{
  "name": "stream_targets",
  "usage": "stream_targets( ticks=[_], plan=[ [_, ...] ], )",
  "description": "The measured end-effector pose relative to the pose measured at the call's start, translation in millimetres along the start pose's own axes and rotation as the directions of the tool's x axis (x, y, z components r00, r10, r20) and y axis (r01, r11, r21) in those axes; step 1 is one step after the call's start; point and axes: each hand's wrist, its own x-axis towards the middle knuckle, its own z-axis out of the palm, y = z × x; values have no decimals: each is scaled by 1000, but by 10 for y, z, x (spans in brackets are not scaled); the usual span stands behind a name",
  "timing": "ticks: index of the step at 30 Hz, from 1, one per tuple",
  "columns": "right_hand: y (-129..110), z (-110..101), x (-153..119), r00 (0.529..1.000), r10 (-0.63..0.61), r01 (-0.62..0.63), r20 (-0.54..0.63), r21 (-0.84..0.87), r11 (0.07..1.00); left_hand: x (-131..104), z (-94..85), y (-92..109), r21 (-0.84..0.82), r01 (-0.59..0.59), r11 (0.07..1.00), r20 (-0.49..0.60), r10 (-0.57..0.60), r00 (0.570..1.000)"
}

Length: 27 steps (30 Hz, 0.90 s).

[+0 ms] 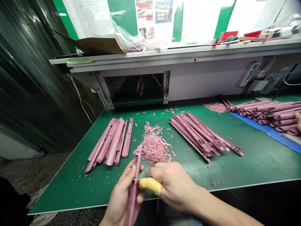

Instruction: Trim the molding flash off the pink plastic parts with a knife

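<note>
My left hand [123, 191] is wrapped round a long pink plastic part [134, 191], which stands tilted upward near the table's front edge. Closed beside it, my right hand [171, 182] has a yellow finger cover [150, 185] on the thumb. A thin metal blade [136, 179] runs from this hand across the pink part; its handle is hidden in the fingers. Just beyond both hands lies a heap of pink plastic trimmings [155, 147]. Long pink parts [115, 141] are piled to the left, and another bunch of pink parts [202, 135] lies to the right.
The green table [235, 169] ends close to me. A metal-edged shelf [178, 53] crosses above its back. At right, stacked pink parts [270, 114] rest on a blue sheet [258, 127], where another person's hand [298, 121] shows. A power strip [249, 74] hangs behind.
</note>
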Motion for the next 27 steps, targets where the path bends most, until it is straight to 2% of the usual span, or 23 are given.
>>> stream_targets(
  ticks=[2,3,5,6,7,8,10,12,13,15,16,17,21,22,25,27],
  plan=[
    [2,-27,-97,1000,23,-24,4,229,973,67,-7,172,8,68,998,47,-69,997],
    [5,-10,-160,999,53,-47,-12,308,950,86,-7,265,15,59,998,57,-60,997],
    [4,91,-300,991,120,-92,-52,371,924,82,10,429,-2,-91,996,43,91,995],
    [-6,165,-368,989,135,-104,-61,364,926,57,30,489,-26,-200,979,24,200,979],
    [-25,247,-429,989,139,-113,-53,339,934,19,59,530,-39,-328,944,7,329,944],
    [-52,328,-479,990,136,-121,-29,302,945,-30,96,552,-28,-463,886,5,463,886],
    [-114,462,-538,989,143,-149,44,210,966,-148,189,541,63,-689,722,65,686,725],
    [-166,539,-545,980,170,-183,101,132,974,-269,280,480,170,-826,538,178,808,562],
    [-182,558,-535,976,185,-196,112,102,975,-324,317,439,207,-858,471,216,833,509],
    [-193,570,-502,973,200,-208,113,57,977,-414,363,355,237,-881,409,223,860,460],
    [-191,571,-484,973,203,-208,107,39,977,-450,373,317,247,-879,407,211,863,459],
    [-187,570,-467,974,206,-209,97,21,978,-481,374,285,258,-866,429,194,855,481],
    [-155,561,-419,969,247,-245,27,-65,967,-582,336,241,280,-767,578,145,764,629],
    [-144,553,-414,967,253,-251,12,-78,965,-600,324,256,282,-749,599,149,744,651],
    [-103,520,-424,976,215,-216,16,23,976,-603,301,365,259,-743,617,176,726,664],
    [-85,522,-442,978,210,-206,2,214,955,-542,296,479,203,-774,600,190,751,632]
  ],
)
